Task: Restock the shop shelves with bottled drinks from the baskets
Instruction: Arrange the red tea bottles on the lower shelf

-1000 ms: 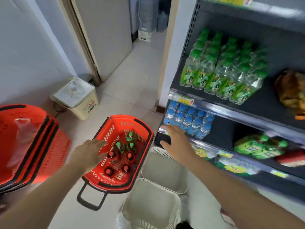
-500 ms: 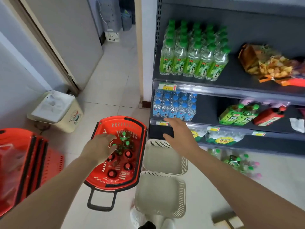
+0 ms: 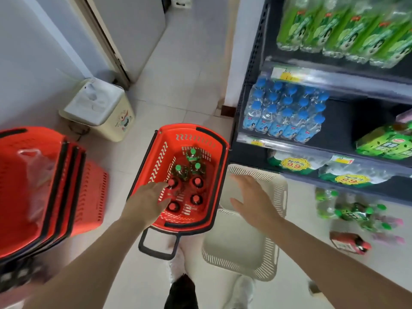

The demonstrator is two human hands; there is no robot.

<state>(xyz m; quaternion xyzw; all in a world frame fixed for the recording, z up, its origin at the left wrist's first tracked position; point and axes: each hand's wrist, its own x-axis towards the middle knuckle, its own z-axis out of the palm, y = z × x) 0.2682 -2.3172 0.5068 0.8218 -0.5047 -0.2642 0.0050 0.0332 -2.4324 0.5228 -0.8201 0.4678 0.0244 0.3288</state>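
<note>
Left hand (image 3: 146,202) reaches forward and down — fingers extended. Right hand (image 3: 254,200) hovers, palm down, fingers spread.

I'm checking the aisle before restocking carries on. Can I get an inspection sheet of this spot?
Surface: pale tiled floor.
Job's things: red basket holding four red-capped bottles and three green-capped bottles; shelves part stocked.
Clutter: loose bottles on floor by shelves; two empty white baskets; stacked red baskets.
Hands: left hand open, reaching into red basket; right hand open above a white basket.
Cables: possibly a dark cord beside bin.
Surroundings: cream bin, wall, grey door.
</note>
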